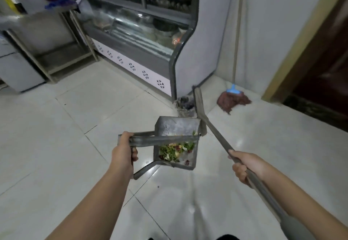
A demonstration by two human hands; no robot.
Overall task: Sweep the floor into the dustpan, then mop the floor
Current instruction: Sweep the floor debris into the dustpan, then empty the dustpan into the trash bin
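My left hand grips the handle of a grey metal dustpan, lifted off the white tiled floor. Green, yellow and red scraps lie inside the pan. My right hand grips the long grey broom handle, which slants up and left past the pan's right side. The broom's head rests on the floor at the display case's corner. A mop with a reddish-brown head and blue collar leans in the far corner against the wall.
A glass-fronted display case stands ahead. To its left are a metal table and a grey cabinet. A dark wooden door with a yellowish frame is on the right. Open tiled floor spreads to the left.
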